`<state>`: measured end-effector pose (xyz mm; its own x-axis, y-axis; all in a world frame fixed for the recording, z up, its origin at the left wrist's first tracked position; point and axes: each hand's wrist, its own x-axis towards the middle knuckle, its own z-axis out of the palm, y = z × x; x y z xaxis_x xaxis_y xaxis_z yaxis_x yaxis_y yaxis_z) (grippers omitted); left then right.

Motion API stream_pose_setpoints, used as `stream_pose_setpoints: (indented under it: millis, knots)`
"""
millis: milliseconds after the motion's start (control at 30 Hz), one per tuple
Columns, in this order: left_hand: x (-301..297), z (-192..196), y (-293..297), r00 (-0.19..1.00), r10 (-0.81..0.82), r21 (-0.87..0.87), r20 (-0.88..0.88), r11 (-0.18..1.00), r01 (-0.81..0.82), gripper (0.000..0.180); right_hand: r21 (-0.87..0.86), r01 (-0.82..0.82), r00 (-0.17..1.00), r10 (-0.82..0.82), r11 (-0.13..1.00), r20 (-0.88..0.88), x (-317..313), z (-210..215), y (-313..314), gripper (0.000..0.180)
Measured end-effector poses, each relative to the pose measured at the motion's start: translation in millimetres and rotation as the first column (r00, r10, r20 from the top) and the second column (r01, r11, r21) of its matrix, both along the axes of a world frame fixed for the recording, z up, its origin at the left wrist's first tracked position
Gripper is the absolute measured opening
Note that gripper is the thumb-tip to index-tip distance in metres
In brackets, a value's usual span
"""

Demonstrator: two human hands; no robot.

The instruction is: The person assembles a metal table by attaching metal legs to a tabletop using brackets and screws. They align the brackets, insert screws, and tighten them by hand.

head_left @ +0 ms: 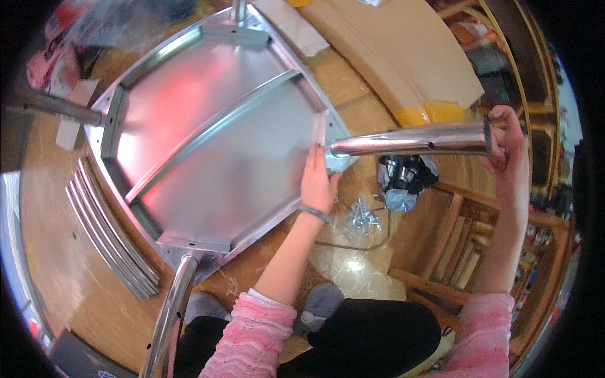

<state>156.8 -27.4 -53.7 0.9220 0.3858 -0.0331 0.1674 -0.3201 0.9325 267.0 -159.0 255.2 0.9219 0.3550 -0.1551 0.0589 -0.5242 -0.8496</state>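
Note:
An upturned metal tabletop (252, 151) lies on the floor, its hollow underside and a curved cross brace (211, 134) showing. At its right corner a shiny tubular metal leg (409, 140) rises from the bracket. My right hand (507, 142) has its fingers curled round the free end of this leg. Beside the leg's base, my left hand (318, 183) lies flat against the tabletop's rim, fingers stretched out. Other legs stand at the remaining corners, including a near one (178, 296) and a left one (53, 104).
Several metal tubes (110, 233) lie in a row on the floor at left. A clear bag of bolts (361, 220) and a dark bag with shiny metal parts (403, 173) sit right of the tabletop. Flat cardboard (397, 50), a wooden stool (454, 233) and shelving (539, 94) stand further right.

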Motion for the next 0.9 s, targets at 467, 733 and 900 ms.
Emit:
stream_pose_setpoints:
  millis: [467,733,900]
  knots:
    - [45.5,-11.0,15.6,0.956,-0.292,0.318,-0.034,0.904,0.287,0.059,0.125,0.24,0.928,-0.19,0.963,-0.321,-19.4,-219.6,-71.4,0.017]
    - [40.4,-3.8,20.0,0.933,-0.336,0.314,-0.13,0.878,0.36,0.059,-0.157,0.01,0.996,0.004,0.988,0.093,-8.0,-260.4,-33.6,0.017]
    - [39.7,-3.0,17.3,0.934,-0.316,0.292,-0.168,0.889,0.354,0.058,-0.14,-0.081,0.979,0.105,0.987,0.176,-3.3,-280.2,-20.2,0.013]
